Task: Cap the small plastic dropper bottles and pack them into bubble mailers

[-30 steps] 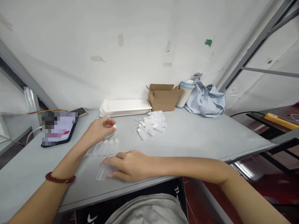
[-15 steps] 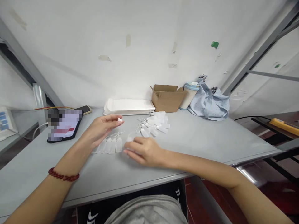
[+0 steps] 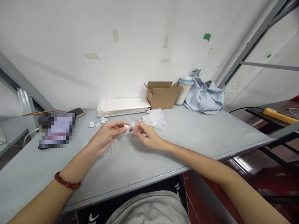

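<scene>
Between its fingertips my left hand [image 3: 107,134] pinches a small white piece [image 3: 126,127]. Right beside it, my right hand [image 3: 147,133] is closed on a translucent white tag [image 3: 133,125] with a thin string rising from it. Under and beside my left hand lie translucent tags [image 3: 114,147], partly hidden by it. A pile of similar tags [image 3: 156,117] with strings sits behind my right hand. Several small white pieces [image 3: 92,124] lie on the grey table beyond my left hand.
A white flat stack [image 3: 123,105], an open cardboard box [image 3: 162,97], a lidded cup [image 3: 183,91] and a light blue cloth bag [image 3: 205,96] stand along the wall. Two phones, one blurred [image 3: 57,130] and one dark [image 3: 77,112], lie at the left.
My right hand has lifted the tag off the table and brought it up to the white piece in my left hand. The view has shifted slightly, and small white pieces now show behind my left hand.
</scene>
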`<act>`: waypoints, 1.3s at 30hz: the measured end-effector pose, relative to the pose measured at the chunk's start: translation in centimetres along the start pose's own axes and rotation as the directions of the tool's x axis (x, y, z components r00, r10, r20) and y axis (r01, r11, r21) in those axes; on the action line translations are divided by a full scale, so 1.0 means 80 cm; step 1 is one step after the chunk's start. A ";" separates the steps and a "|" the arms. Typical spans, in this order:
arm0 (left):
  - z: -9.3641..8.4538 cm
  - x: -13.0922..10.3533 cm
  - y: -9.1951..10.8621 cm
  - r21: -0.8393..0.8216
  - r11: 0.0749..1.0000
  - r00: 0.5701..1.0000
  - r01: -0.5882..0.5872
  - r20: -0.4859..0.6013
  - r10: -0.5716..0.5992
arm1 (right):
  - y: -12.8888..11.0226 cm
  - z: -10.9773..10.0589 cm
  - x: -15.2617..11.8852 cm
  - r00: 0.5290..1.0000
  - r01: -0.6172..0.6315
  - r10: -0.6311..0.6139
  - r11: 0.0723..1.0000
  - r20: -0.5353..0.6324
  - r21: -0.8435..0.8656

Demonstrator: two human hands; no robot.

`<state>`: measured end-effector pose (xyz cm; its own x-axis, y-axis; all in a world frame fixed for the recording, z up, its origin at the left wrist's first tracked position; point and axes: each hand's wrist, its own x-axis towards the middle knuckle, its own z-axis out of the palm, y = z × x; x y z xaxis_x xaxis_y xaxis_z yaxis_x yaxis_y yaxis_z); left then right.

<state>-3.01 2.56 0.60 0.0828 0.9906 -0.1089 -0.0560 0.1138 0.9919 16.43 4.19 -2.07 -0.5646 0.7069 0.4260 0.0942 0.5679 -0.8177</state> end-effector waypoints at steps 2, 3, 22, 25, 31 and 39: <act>0.004 0.000 -0.002 -0.062 0.998 1.000 -0.003 -0.004 0.003 | -0.004 0.001 -0.001 0.999 -0.045 0.043 0.994 0.018 0.102; 0.006 -0.001 -0.002 -0.082 0.997 1.000 -0.005 -0.010 0.004 | -0.005 0.001 -0.001 0.997 -0.070 0.066 0.987 0.035 0.147; 0.012 -0.012 0.008 0.398 0.879 0.962 -0.263 0.181 0.206 | -0.007 -0.002 0.001 0.958 -0.276 0.228 0.893 0.171 0.356; 0.013 -0.015 0.011 0.366 0.873 0.939 -0.323 0.236 0.249 | -0.009 -0.001 0.003 0.891 -0.454 0.342 0.680 0.298 0.577; 0.008 -0.014 0.010 0.378 0.880 0.939 -0.286 0.294 0.179 | -0.015 -0.003 0.005 0.865 -0.501 0.367 0.610 0.341 0.614; 0.019 -0.024 0.008 0.629 0.669 0.917 -0.397 0.312 0.250 | -0.018 -0.007 0.007 0.842 -0.537 0.425 0.613 0.331 0.579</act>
<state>-1.72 0.65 1.51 0.3722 0.9127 0.1689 0.5555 -0.3648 0.7472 16.41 3.98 -0.44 -0.7067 0.6978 -0.1171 -0.1138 -0.2754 -0.9546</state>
